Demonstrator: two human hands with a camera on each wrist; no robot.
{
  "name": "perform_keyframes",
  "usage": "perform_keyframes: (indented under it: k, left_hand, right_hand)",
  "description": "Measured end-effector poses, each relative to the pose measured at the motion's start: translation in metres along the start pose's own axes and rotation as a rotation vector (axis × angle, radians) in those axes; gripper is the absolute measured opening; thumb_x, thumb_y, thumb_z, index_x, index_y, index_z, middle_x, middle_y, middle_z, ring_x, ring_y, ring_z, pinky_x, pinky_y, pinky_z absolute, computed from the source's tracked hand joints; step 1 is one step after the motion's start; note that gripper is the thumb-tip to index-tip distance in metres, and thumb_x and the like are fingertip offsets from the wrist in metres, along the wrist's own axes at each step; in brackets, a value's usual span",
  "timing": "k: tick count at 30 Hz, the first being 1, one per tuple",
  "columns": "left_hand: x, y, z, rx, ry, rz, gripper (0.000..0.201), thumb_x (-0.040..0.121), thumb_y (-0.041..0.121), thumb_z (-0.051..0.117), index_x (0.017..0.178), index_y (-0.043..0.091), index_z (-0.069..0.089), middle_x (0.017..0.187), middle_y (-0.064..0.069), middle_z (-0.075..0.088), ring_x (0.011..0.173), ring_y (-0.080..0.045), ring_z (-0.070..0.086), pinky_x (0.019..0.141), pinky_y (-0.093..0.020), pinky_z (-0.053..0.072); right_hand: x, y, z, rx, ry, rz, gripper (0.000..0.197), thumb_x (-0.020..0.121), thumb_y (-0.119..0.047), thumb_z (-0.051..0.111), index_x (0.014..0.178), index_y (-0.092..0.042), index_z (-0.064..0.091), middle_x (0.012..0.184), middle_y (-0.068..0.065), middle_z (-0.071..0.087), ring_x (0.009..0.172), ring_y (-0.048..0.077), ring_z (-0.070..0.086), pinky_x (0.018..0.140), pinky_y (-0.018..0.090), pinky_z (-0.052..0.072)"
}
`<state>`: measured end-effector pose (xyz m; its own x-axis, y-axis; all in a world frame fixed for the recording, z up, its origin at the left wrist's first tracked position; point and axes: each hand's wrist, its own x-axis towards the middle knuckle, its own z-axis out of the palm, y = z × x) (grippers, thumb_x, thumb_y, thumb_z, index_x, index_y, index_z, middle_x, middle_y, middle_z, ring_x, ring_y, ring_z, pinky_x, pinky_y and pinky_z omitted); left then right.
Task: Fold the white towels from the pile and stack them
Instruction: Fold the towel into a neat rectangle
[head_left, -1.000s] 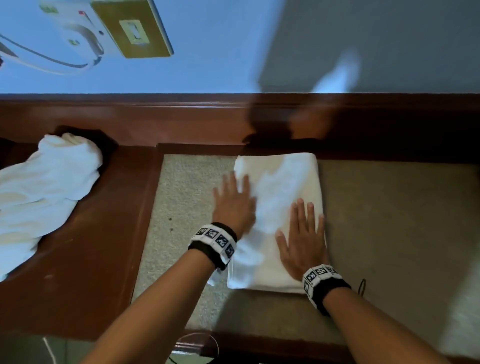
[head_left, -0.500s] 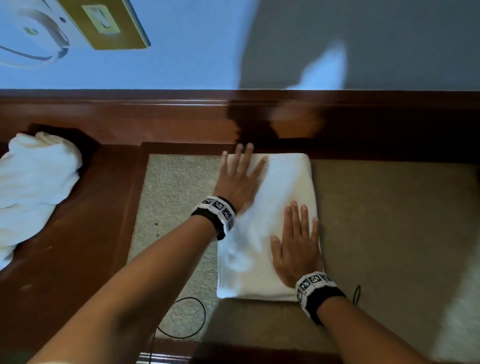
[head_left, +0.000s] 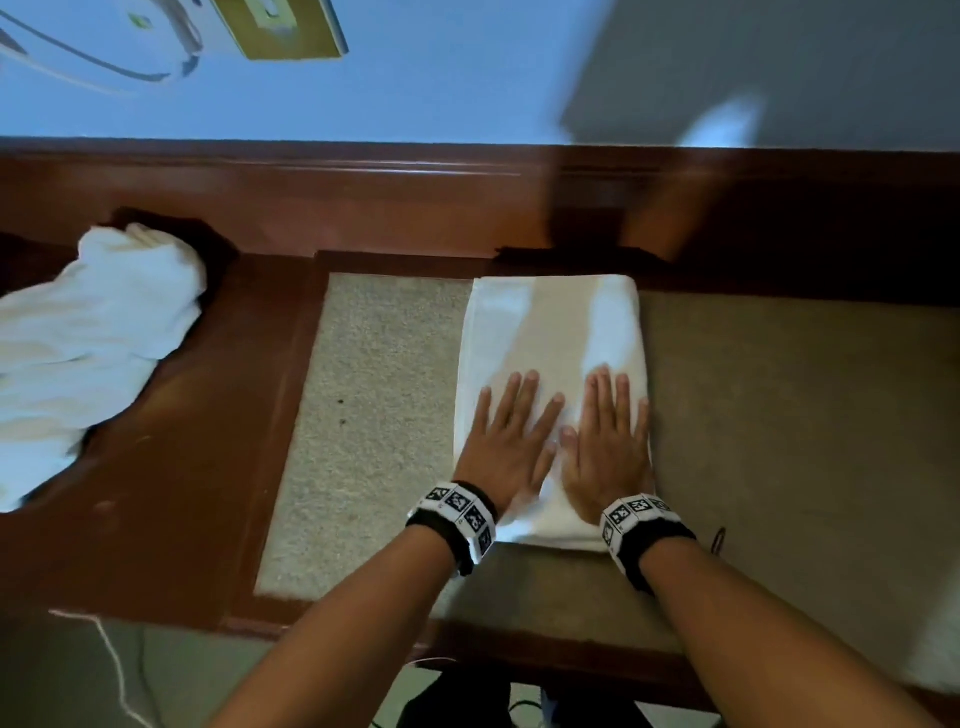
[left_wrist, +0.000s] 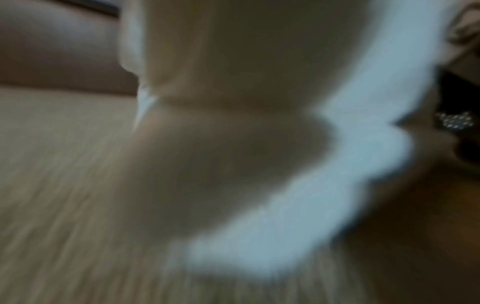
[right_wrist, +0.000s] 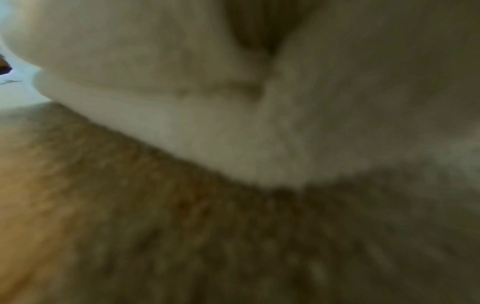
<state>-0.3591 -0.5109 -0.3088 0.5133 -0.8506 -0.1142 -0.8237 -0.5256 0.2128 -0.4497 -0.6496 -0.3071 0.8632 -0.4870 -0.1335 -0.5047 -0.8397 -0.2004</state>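
Left hand (head_left: 506, 441) and right hand (head_left: 608, 447) press flat on folded towel (head_left: 556, 332)

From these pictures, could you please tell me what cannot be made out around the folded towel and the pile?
- Folded towel: layer count hidden; both wrist views blurred.
- Towel's near part: covered by left hand and right hand, head view.
- Pile of towels: cut off by the left edge, head view; number unclear.

Left hand (head_left: 506, 441) and right hand (head_left: 608, 441) lie flat, fingers straight, side by side on the folded towel (head_left: 556, 332); far left of them, a rumpled white pile (head_left: 88, 343), perhaps several towels.
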Motion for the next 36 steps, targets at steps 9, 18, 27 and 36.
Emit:
perform_keyframes:
  k: [9,18,27,36]
  left_hand:
    - [-0.047,-0.002,-0.004,-0.031,-0.065,-0.376,0.064,0.108,0.036,0.021,0.164,0.020,-0.005,0.167,-0.019,-0.023,0.154,-0.040,-0.022,0.121,-0.067,-0.003]
    - [-0.071,0.056,0.002,0.029,-0.246,0.030,0.093,0.091,0.078,-0.013,0.163,0.019,-0.012,0.167,-0.012,-0.026,0.153,-0.030,-0.028,0.123,-0.059,-0.010]
    - [-0.068,0.059,-0.030,-0.056,-0.104,-0.077,0.099,0.077,0.036,0.081,0.154,0.019,0.021,0.159,-0.014,0.037,0.144,-0.041,0.040,0.113,-0.059,0.038]
    - [-0.059,0.039,-0.142,-0.141,0.367,-0.101,0.052,0.071,0.006,0.074,0.120,0.014,0.060,0.105,-0.009,0.066,0.080,-0.033,0.063,0.062,-0.043,0.056]
  right_hand:
    - [-0.033,0.006,-0.006,0.061,-0.065,0.040,0.073,0.100,-0.050,0.022,0.162,-0.017,0.002,0.168,0.005,-0.015,0.156,0.024,-0.010,0.120,0.057,0.017]
    - [-0.058,0.018,-0.036,0.771,-0.113,0.573,0.083,0.091,-0.038,0.070,0.153,-0.008,0.024,0.149,0.019,0.042,0.129,0.035,0.049,0.104,0.038,0.040]
    - [-0.042,0.015,-0.093,1.000,-0.070,0.528,0.086,0.077,-0.016,0.072,0.142,-0.046,0.024,0.129,0.003,0.055,0.107,0.032,0.062,0.085,0.053,0.059]
    - [-0.050,-0.003,-0.173,1.360,0.132,0.196,0.035,0.082,-0.018,0.045,0.106,-0.022,0.070,0.120,0.015,0.067,0.104,0.025,0.067,0.067,0.032,0.061]
